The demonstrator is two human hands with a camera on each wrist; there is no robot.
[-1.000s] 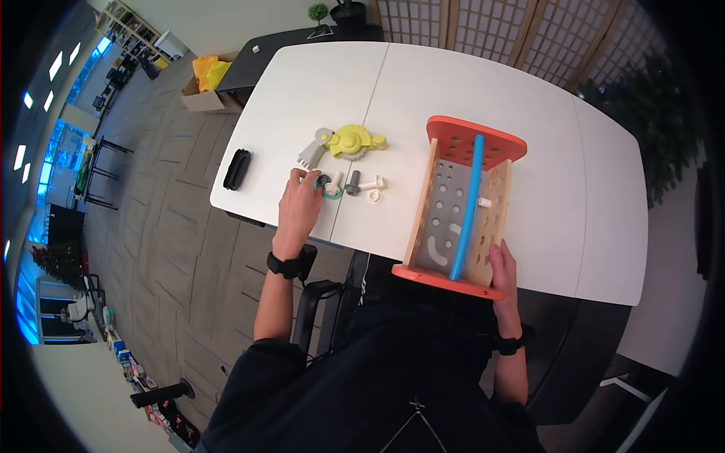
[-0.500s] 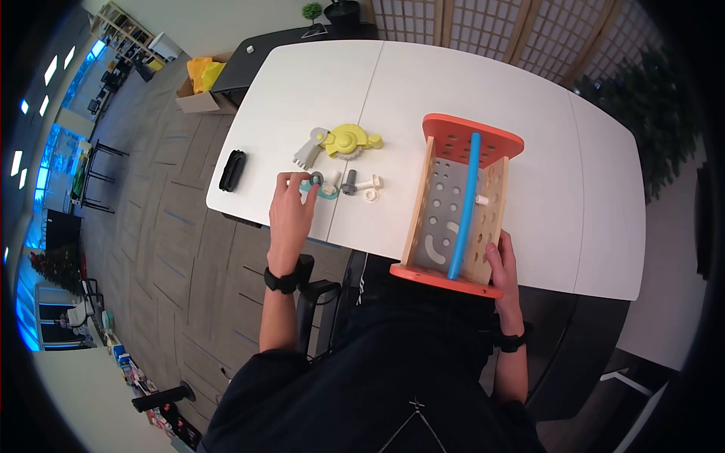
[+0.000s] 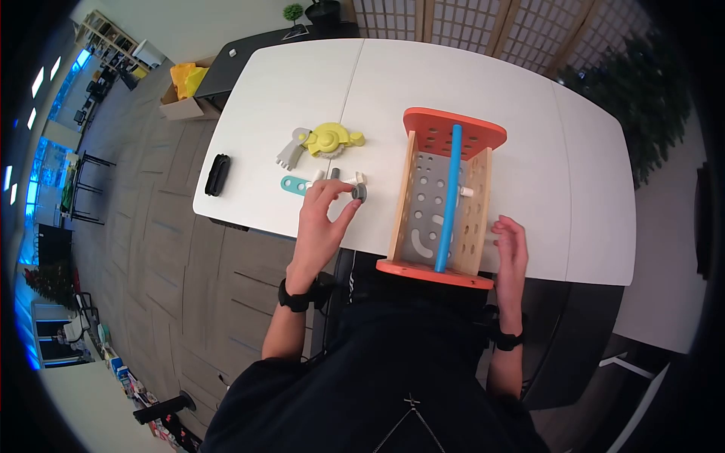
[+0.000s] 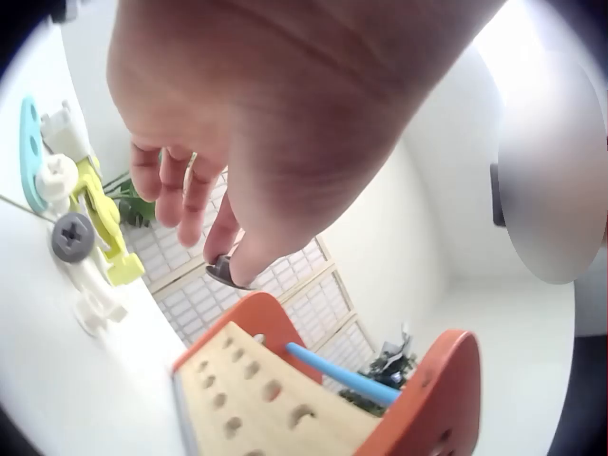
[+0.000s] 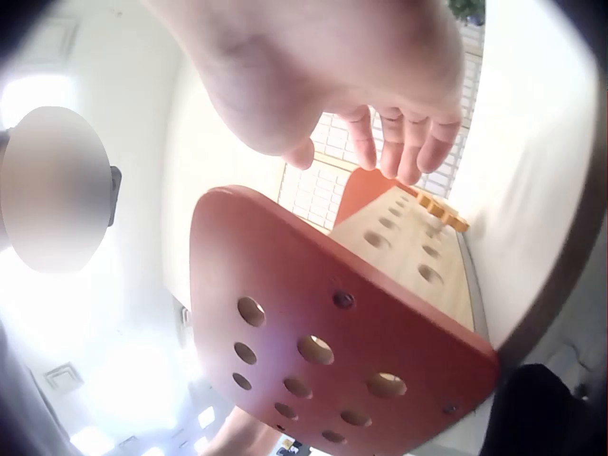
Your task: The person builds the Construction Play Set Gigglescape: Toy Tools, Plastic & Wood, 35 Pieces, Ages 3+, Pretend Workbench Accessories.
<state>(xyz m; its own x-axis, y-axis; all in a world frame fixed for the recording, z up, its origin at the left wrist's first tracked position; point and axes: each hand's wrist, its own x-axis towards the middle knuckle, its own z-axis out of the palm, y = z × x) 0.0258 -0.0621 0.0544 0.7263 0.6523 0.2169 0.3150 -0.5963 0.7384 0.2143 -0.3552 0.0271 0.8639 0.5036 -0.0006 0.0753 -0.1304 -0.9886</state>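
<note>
My left hand pinches a dark grey toy nut between thumb and forefinger, just above the table; in the left wrist view the nut shows nearly edge-on. Beyond those fingers lie a teal strip with holes, a grey bolt and white bolts, partly hidden in the head view. To the right stands a toy toolbox with orange-red ends, perforated wooden sides and a blue bar handle. Beside its right wall, my right hand has loosely bent fingers and holds nothing.
A yellow toy saw with a grey part lies farther back on the white table. Near the table's left edge is a black case. An orange gear-like piece sits against the toolbox's outer side. A white peg pokes through the wall.
The left hand has picked the dark grey nut up from by the teal strip and brought it right, toward the toolbox. The right hand has let go of the toolbox wall and moved slightly away.
</note>
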